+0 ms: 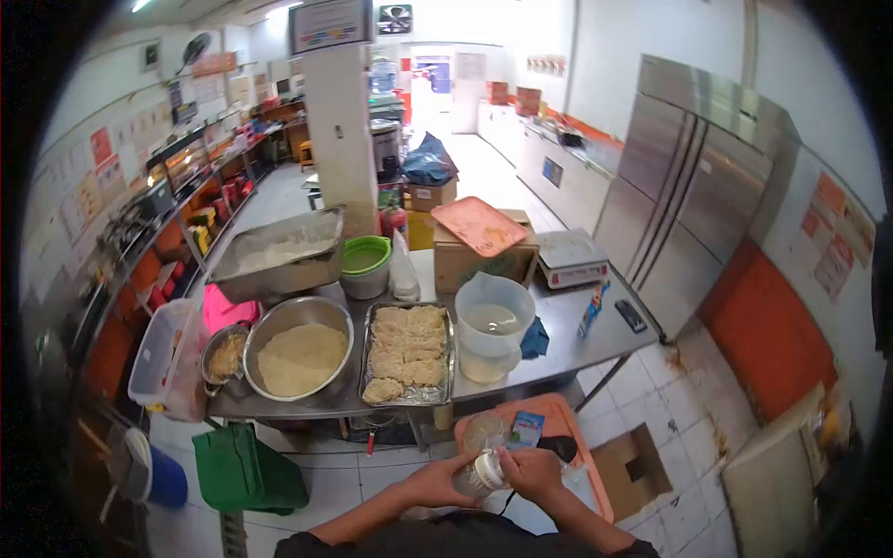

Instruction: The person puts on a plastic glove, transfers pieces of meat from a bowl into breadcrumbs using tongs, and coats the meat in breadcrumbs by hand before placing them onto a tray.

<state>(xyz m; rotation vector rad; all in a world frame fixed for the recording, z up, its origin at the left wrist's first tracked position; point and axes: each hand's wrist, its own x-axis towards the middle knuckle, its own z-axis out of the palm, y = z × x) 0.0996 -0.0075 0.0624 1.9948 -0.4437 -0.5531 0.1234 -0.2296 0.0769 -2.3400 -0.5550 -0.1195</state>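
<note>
At the bottom centre, a small clear jar with a white lid is tilted between my two hands. My left hand is wrapped round the jar's body. My right hand is closed at the white lid. What is inside the jar is hard to make out. Just beyond my hands, a blue packet lies on an orange tray, below the table's front edge. On the table stand a metal tray of coated pieces, a steel bowl of crumbs and a translucent pitcher with liquid.
A small pan, a deep metal bin and a green colander share the steel table with a cardboard box and a scale. A green bin stands left; flattened cardboard lies right.
</note>
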